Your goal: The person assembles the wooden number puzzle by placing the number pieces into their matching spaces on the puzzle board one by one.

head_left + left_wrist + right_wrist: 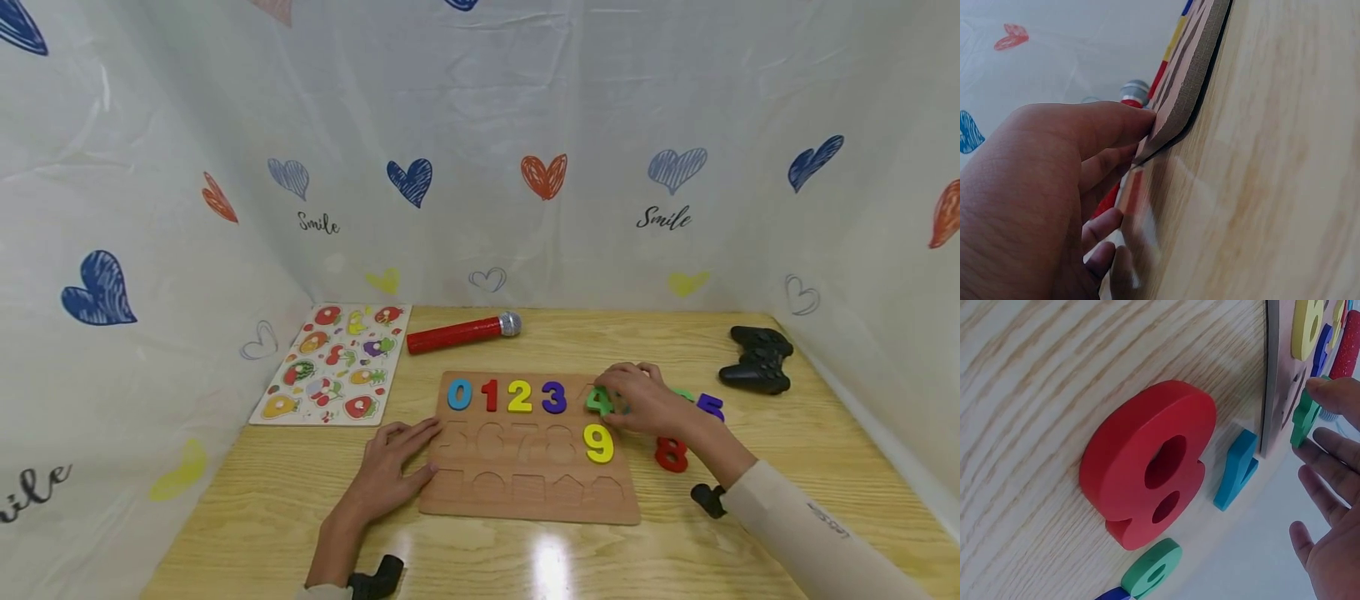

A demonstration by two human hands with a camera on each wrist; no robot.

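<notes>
A wooden number board (480,505) lies on the table, with 0, 1, 2 and 3 in its top row and a yellow 9 (598,444) at the right of its middle row. My right hand (647,400) pinches a green number 4 (1304,417) between thumb and fingers over the top row's right end. At the board's left edge rests my left hand (392,468), fingers extended. Its thumb touches the edge in the left wrist view. Beside the board lie a red 8 (1147,465), a blue 7 (1235,472), a green 6 (1152,569) and a purple 5 (711,407).
Behind the board lies a red microphone (457,335) with a silver head. A fruit puzzle board (324,364) is at the back left, and a black game controller (757,360) at the back right. Heart-printed curtains (480,250) close off the back and sides.
</notes>
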